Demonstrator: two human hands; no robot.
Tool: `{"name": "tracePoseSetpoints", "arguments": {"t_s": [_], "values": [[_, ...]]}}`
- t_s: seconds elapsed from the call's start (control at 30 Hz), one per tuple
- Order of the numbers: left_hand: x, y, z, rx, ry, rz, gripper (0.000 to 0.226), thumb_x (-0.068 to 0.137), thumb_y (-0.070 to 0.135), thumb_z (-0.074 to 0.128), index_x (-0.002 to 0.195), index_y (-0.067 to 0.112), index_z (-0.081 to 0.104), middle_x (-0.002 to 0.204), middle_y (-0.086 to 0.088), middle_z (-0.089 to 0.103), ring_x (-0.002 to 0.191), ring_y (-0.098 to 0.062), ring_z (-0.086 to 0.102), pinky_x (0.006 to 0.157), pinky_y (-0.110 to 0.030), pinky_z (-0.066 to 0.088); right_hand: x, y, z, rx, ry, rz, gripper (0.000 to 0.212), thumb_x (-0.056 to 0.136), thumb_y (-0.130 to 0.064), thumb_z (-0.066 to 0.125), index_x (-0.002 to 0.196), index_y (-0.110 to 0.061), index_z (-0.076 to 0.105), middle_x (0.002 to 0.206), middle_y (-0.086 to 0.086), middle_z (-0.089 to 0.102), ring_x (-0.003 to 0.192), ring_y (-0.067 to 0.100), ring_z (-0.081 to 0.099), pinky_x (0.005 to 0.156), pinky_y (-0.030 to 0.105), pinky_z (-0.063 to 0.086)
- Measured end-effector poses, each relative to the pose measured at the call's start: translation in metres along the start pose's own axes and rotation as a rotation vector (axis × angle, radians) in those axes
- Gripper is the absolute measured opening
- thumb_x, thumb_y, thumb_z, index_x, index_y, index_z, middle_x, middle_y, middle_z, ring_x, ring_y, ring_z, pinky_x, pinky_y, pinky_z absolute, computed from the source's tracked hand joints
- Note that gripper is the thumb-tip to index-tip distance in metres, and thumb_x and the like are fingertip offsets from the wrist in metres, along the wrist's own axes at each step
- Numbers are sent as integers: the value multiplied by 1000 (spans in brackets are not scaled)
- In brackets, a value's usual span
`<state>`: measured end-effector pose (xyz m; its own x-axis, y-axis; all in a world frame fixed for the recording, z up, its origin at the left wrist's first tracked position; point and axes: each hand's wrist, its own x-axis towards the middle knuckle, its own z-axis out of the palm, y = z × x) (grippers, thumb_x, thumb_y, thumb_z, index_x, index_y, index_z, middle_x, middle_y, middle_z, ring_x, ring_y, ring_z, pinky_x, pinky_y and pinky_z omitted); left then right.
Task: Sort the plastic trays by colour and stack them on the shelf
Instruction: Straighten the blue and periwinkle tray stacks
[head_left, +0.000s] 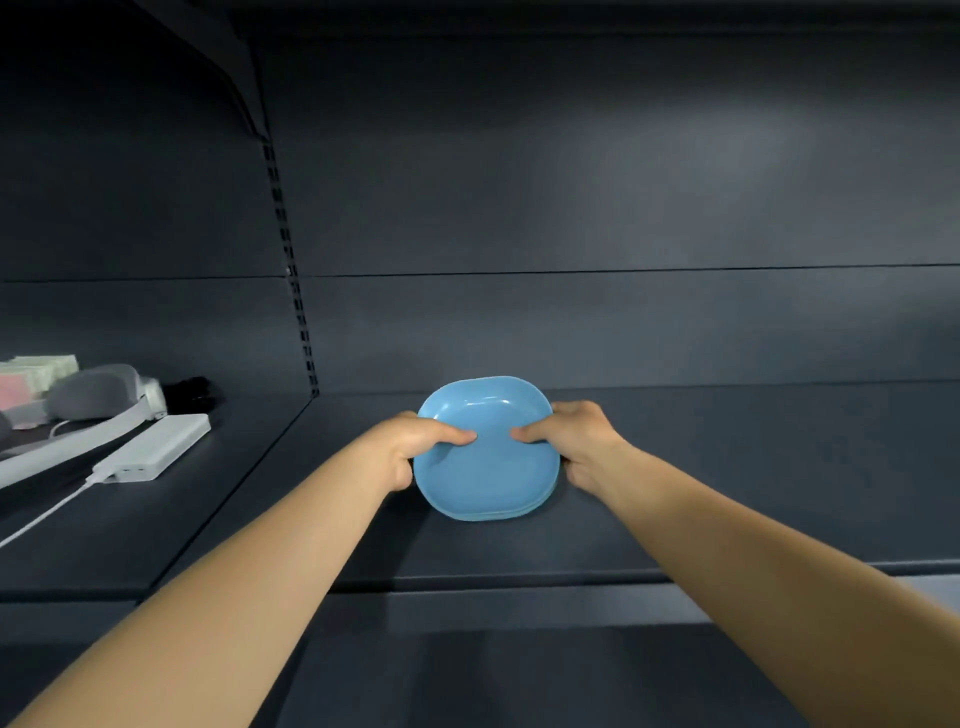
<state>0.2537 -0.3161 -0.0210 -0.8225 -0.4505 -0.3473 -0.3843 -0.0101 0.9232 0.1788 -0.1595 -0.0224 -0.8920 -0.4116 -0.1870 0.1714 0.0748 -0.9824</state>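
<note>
- The blue plastic trays (485, 467) sit as a small nested stack on the dark shelf (675, 467), about midway between its back panel and front lip. Layered rims show at the near right edge, so there is more than one; the exact count cannot be told.
- The left hand (410, 447) grips the stack's left rim, thumb lying over the top tray's inner face and fingers hidden beneath or behind the edge.
- The right hand (576, 441) grips the right rim the same way, thumb on top, fingers curled out of sight.
- Handling, as a judgement: thin moulded plastic, so light and fairly stiff, not fragile. The glossy finish looks slick, and nested trays may slide over one another if tilted.
- Best hold is likely the one shown: opposite rims, thumbs above and fingers below, keeping the stack level. The raised rounded lip gives the fingers something to catch on.
- Risk seems small: a loose top tray could skate off if the stack is pushed rather than lifted.
- On the next bay to the left lie a white power bank (156, 449) with its cable (47, 514), and a grey headset (98, 392), well apart from the trays.
</note>
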Motion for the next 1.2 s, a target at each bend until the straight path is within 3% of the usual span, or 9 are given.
{"name": "tracePoseSetpoints", "arguments": {"t_s": [0.07,0.2,0.37,0.5,0.6,0.7,0.83,1.07,1.2], "values": [[-4,12,37,-13,-5,71,26,76,6,76,93,10,56,93,-8,67,80,-24,66,73,-37,52,-7,-6,-36,40,48,-34,29,72,11,72,99,4,66,91,17,70,80,32,68,72,37,56],[-17,35,130,-61,-47,160,50,75,5,77,110,8,43,99,-6,60,82,-24,63,64,-36,52,-21,-9,-127,101,138,-81,30,75,7,71,104,1,66,95,16,71,82,32,69,72,38,57],[-40,54,265,-100,-129,211,54,74,1,77,119,1,48,100,-11,64,72,-21,64,51,-31,50,-48,1,-261,40,183,-157,35,81,-5,71,114,-6,62,103,10,71,91,26,69,75,34,56],[-62,65,383,-112,-163,252,47,74,7,78,108,4,46,95,-6,59,75,-18,61,56,-31,50,-69,4,-379,-34,268,-227,37,79,-5,73,114,-5,62,103,10,70,91,27,69,81,40,57],[-77,74,472,-84,-163,315,54,74,15,80,115,5,46,107,-6,57,90,-22,59,71,-33,49,-89,4,-467,-77,320,-276,30,80,-5,72,108,-4,64,99,11,71,87,27,69,77,40,58],[-92,83,556,-56,-187,358,57,75,20,79,119,6,45,110,-5,55,95,-21,55,74,-32,44,-109,6,-550,-97,363,-307,24,80,-6,72,102,-7,66,96,9,72,82,24,70,69,36,58],[-107,95,658,-23,-252,377,60,73,23,80,120,7,46,117,-7,57,102,-23,58,83,-36,50,-130,9,-651,-112,440,-327,23,79,-5,73,101,-6,67,95,9,72,83,26,70,74,38,58],[-121,125,812,47,-405,428,54,75,21,79,117,6,50,113,-6,58,98,-21,58,75,-31,47,-152,13,-796,-81,600,-332,18,78,-4,73,95,-7,67,93,11,70,81,28,68,72,36,57],[-119,141,896,66,-464,479,55,73,22,80,119,8,52,115,-7,60,103,-23,59,82,-34,51,-158,10,-872,-77,686,-340,15,76,-6,76,85,-13,65,82,3,70,67,16,67,51,22,55]]}}
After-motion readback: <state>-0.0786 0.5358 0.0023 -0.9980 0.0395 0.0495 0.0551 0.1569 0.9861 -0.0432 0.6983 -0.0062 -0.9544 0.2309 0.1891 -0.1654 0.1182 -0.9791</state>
